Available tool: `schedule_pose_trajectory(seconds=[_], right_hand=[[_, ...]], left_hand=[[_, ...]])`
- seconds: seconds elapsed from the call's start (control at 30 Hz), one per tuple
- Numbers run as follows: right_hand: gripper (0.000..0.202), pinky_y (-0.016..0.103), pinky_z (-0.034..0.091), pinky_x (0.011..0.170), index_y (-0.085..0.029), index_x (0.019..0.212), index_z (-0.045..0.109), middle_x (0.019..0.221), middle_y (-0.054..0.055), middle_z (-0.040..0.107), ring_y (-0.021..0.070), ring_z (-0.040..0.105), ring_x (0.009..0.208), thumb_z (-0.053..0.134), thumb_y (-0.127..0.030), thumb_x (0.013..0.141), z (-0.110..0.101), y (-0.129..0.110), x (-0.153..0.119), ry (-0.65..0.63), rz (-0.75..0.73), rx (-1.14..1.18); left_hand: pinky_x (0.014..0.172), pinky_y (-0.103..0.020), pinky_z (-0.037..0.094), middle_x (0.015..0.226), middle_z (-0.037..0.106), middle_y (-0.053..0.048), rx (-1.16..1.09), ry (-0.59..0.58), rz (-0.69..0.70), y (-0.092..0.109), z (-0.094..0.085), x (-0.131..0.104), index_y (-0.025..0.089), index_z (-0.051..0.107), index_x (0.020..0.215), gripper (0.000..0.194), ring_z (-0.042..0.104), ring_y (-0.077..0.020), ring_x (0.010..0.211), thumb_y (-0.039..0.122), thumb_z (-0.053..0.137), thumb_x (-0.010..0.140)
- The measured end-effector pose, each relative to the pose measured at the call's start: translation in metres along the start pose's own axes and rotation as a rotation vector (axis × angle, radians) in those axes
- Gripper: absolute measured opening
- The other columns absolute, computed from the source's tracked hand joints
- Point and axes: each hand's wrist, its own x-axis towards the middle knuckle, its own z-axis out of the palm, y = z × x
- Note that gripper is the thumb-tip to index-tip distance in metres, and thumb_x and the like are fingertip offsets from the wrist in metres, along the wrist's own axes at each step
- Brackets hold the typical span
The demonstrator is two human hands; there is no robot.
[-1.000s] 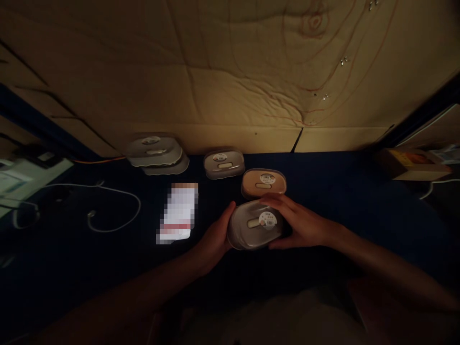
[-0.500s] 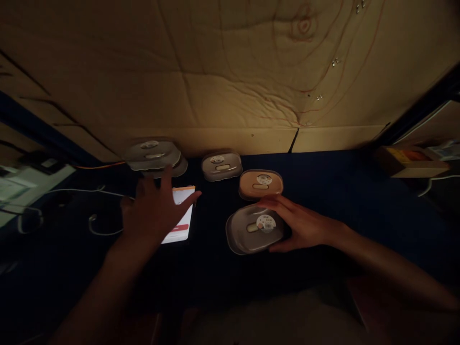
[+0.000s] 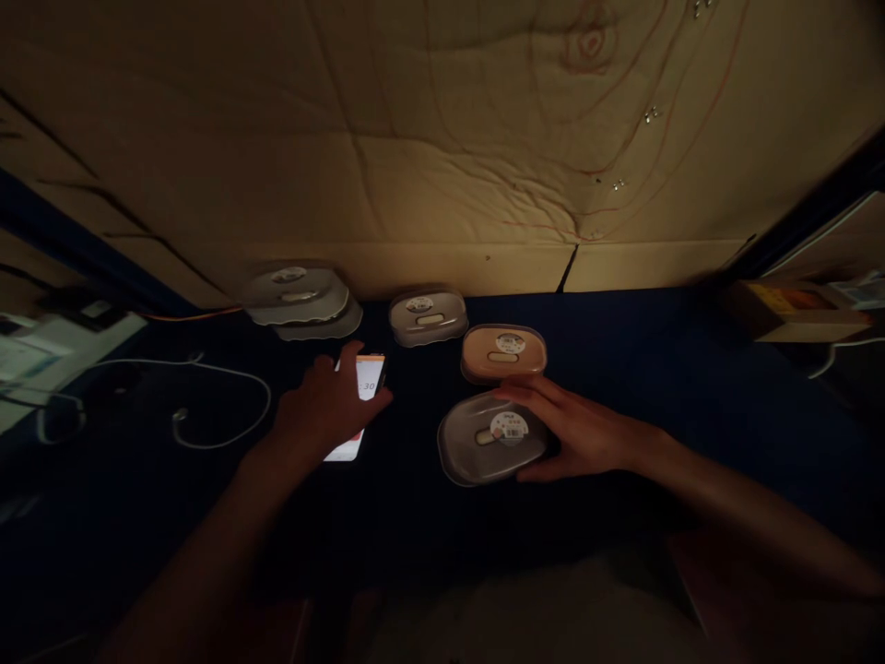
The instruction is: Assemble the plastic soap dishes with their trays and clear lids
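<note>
My left hand (image 3: 328, 401) lies across a lit smartphone (image 3: 370, 371), its thumb by the right edge and its fingers over the left side and top. The hand hides part of the screen. My right hand (image 3: 577, 424) grips the right side of a clear-lidded grey box (image 3: 470, 452) with a round label. Just behind that box sits a peach-coloured box (image 3: 488, 355) of the same shape. Another grey box (image 3: 446, 318) rests farther back in the middle. Stacked at the back left are more grey boxes (image 3: 304, 300).
A brown cardboard sheet (image 3: 449, 184) with drawn lines stands behind the dark blue table surface (image 3: 622, 341). On the left a white cable (image 3: 266, 397) loops near the phone. A small carton (image 3: 795, 318) sits at the right.
My left hand has come down and right onto the phone, which has shifted slightly right. My right hand stays on the grey box, which has hardly moved.
</note>
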Motion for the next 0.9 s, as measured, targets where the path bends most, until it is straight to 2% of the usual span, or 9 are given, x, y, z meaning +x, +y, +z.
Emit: schedule_pose_trajectory(seconds=[0.2, 0.37, 0.57, 0.9], right_hand=[[0.098, 0.057, 0.047, 0.122, -0.029, 0.165, 0.031, 0.165, 0.016, 0.041, 0.0378, 0.044, 0.152, 0.084, -0.05, 0.085, 0.001, 0.001, 0.0, -0.001, -0.002, -0.009], [0.099, 0.057, 0.047, 0.121, -0.029, 0.165, 0.031, 0.165, 0.017, 0.041, 0.0381, 0.045, 0.151, 0.085, -0.05, 0.085, 0.002, 0.002, 0.001, 0.007, -0.018, -0.008], [0.096, 0.056, 0.046, 0.122, -0.027, 0.164, 0.031, 0.165, 0.018, 0.04, 0.0376, 0.042, 0.153, 0.083, -0.051, 0.087, 0.003, 0.002, 0.001, -0.005, -0.006, 0.001], [0.096, 0.055, 0.045, 0.124, -0.027, 0.164, 0.029, 0.165, 0.017, 0.038, 0.037, 0.042, 0.154, 0.081, -0.052, 0.088, 0.002, 0.001, 0.001, -0.02, -0.007, -0.022]], left_hand=[[0.091, -0.062, 0.053, 0.135, 0.056, -0.028, 0.012, -0.011, -0.005, -0.001, -0.001, 0.002, 0.017, 0.033, 0.157, 0.084, 0.061, -0.0508, 0.122, 0.063, 0.051, 0.089], [0.089, -0.061, 0.052, 0.132, 0.058, -0.03, 0.025, -0.025, -0.038, -0.005, -0.002, 0.004, 0.015, 0.034, 0.154, 0.089, 0.063, -0.0524, 0.118, 0.071, 0.051, 0.087], [0.088, -0.056, 0.053, 0.131, 0.06, -0.026, -0.011, -0.022, -0.011, -0.006, 0.0, 0.01, 0.017, 0.039, 0.144, 0.079, 0.066, -0.0488, 0.115, 0.064, 0.057, 0.084], [0.09, -0.056, 0.054, 0.141, 0.058, -0.023, -0.068, 0.013, 0.022, -0.006, 0.002, 0.013, 0.021, 0.04, 0.14, 0.074, 0.065, -0.0463, 0.118, 0.06, 0.062, 0.082]])
